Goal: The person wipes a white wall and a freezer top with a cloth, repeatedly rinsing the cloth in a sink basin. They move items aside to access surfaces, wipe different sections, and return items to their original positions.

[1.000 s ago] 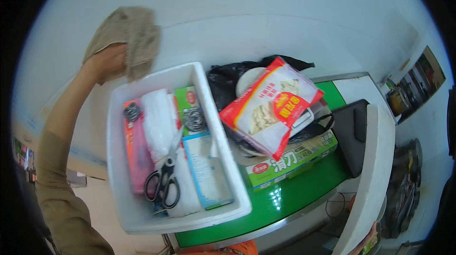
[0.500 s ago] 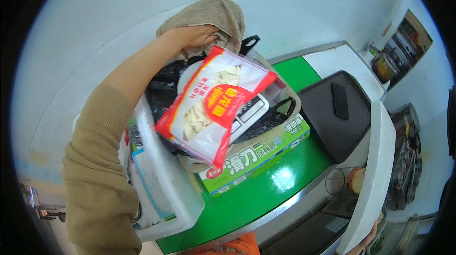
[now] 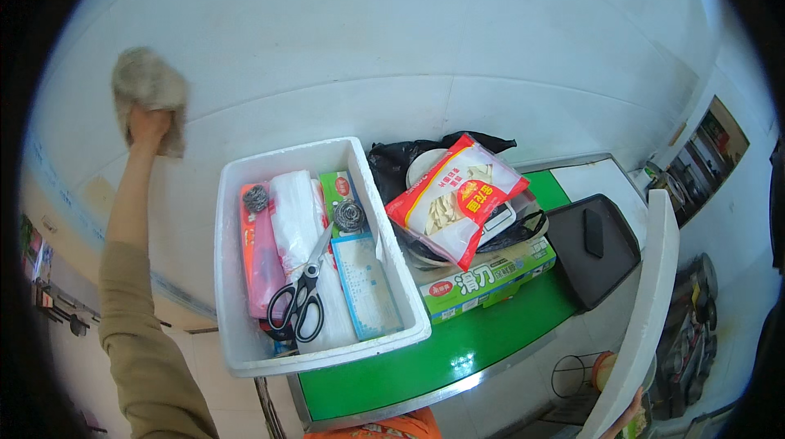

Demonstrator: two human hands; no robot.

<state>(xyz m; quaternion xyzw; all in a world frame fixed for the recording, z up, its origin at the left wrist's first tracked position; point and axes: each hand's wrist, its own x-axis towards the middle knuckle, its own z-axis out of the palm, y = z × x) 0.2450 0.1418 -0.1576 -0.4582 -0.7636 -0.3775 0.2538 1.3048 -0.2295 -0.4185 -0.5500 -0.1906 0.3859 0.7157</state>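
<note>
My left hand (image 3: 150, 124) is raised at the far left, closed on a greyish-brown cloth (image 3: 147, 75) held against the white wall (image 3: 327, 38). The cloth is slightly blurred. At the lower right, fingers of my right hand (image 3: 629, 417) grip the edge of a white foam lid (image 3: 648, 308) that stands tilted on its side. Below and right of my left hand sits an uncovered white foam box (image 3: 413, 308). In it are black-handled scissors (image 3: 304, 292), steel wool balls (image 3: 349, 216), white plastic bags (image 3: 294, 210) and a blue-edged packet (image 3: 365, 284).
On the green tabletop (image 3: 441, 357) are a green film box (image 3: 491, 277) and a tub holding black bags and a red-and-white food packet (image 3: 441, 208). A phone (image 3: 594, 233) lies on a dark tray (image 3: 572, 267). Several pans (image 3: 695, 300) stand at the far right.
My left hand has carried the cloth left, away from behind the food packet to the far-left wall. The view has shifted, so the foam box shows fully. My right hand still holds the lid.
</note>
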